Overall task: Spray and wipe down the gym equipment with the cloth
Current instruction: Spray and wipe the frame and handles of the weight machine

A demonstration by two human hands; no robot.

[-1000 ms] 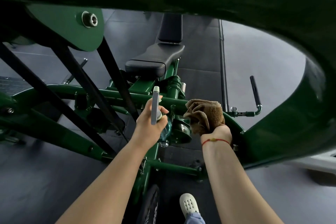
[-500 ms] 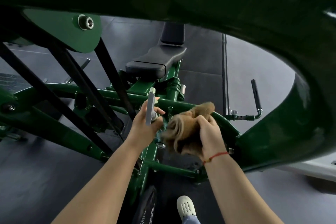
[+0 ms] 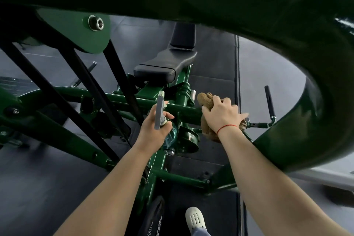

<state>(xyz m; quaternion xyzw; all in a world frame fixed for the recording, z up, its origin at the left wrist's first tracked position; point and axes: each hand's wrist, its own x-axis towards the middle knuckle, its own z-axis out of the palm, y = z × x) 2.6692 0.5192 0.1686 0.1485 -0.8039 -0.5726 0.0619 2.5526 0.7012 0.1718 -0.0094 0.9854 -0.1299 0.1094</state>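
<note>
A green steel gym machine (image 3: 57, 132) fills the view, with a curved green tube (image 3: 187, 110) crossing the middle. My right hand (image 3: 223, 116) grips a brown cloth (image 3: 206, 99) and presses it over that tube, the cloth wrapped around the bar under my palm. My left hand (image 3: 155, 130) holds a spray bottle (image 3: 160, 109) by its neck just left of the cloth; its grey trigger head points up and away, and its bluish body (image 3: 170, 137) shows below my fingers.
A black padded seat (image 3: 162, 67) and backrest (image 3: 183, 34) stand beyond the tube. A thick dark green frame member (image 3: 249, 5) arches overhead and down the right. Black diagonal bars (image 3: 92, 82) cross at left. A black handle (image 3: 269, 101) sticks up at right. My white shoe (image 3: 195, 218) is on the dark floor.
My right hand has carried the cloth from in front of the bottle up and right onto the curved tube, palm now over the cloth. My left hand with the bottle has barely moved.
</note>
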